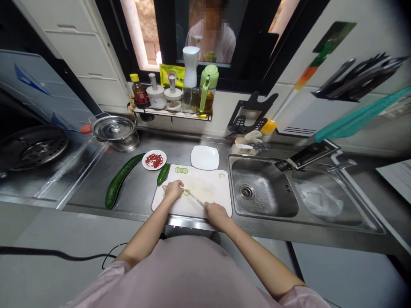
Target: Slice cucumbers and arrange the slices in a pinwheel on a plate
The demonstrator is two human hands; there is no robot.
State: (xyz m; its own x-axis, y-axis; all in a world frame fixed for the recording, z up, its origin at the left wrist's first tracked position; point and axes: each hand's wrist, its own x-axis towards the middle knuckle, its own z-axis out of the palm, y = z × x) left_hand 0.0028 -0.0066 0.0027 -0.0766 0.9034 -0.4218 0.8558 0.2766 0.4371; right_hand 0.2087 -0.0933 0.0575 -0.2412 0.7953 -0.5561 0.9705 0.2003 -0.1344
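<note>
On the cutting board [205, 188], the left hand [173, 189] presses a cucumber piece [186, 192], its grip clenched on it; the right hand [217, 212] grasps a knife [195, 198] at the near edge; slices [181, 170] lie at the far edge.

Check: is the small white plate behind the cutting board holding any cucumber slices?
No, the white plate is bare; slices lie on the cutting board.

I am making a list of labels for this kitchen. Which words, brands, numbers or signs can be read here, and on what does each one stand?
None can be read.
Yellow packet behind the jars: print too blurred.
Sauce bottle on the rack: red label too small.
Paper at the right edge: lines too faint.
Blue marks on the panel at left: no legible text.
</note>
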